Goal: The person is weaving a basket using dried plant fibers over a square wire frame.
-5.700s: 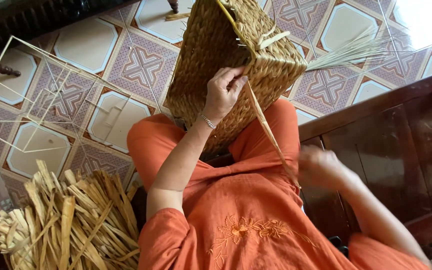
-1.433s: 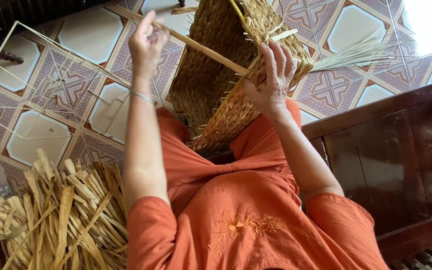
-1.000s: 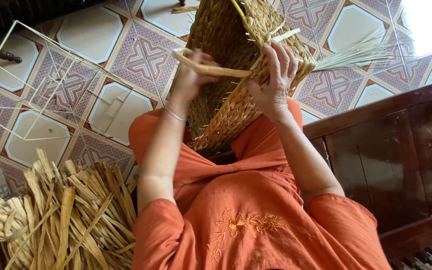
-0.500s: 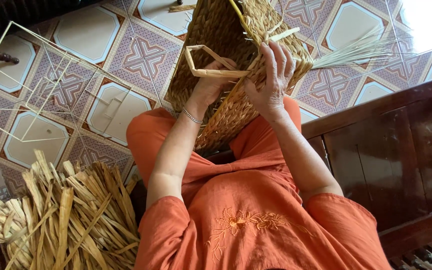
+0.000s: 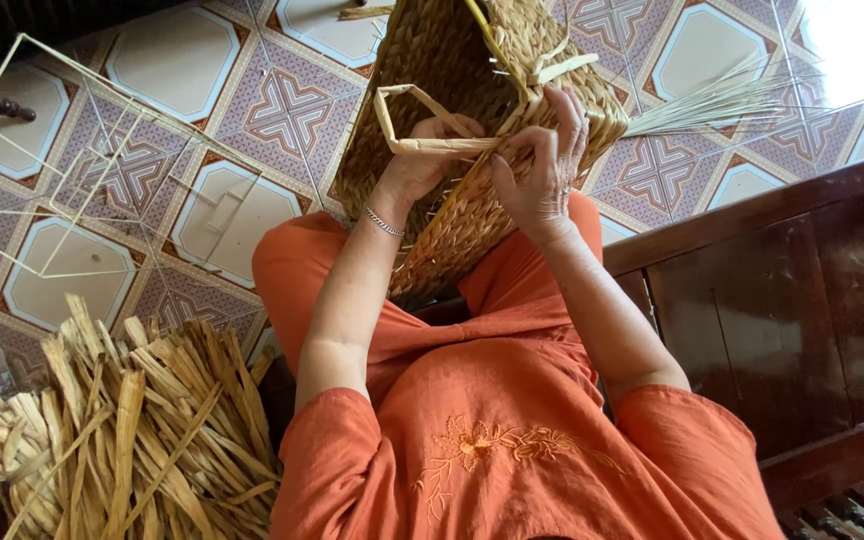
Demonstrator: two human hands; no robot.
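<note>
A woven straw basket (image 5: 432, 70) rests tilted on my lap, its rim toward the upper right. My left hand (image 5: 422, 160) pinches a flat pale straw strand (image 5: 407, 115) that loops up to the left and runs back across the basket's side. My right hand (image 5: 542, 170) presses its spread fingers against the basket wall beside the rim and grips the same strand where it meets the weave. Short strand ends stick out at the rim near my right fingertips.
A pile of loose dried straw strands (image 5: 122, 440) lies at lower left. A thin white wire frame (image 5: 82, 170) stands on the patterned tile floor to the left. A dark wooden bench (image 5: 792, 300) runs at right. A bundle of fine pale fibres (image 5: 712, 100) lies beyond the basket.
My left hand came in from the upper left to the basket, folding the long strand into a loop. My right hand stayed on the basket wall.
</note>
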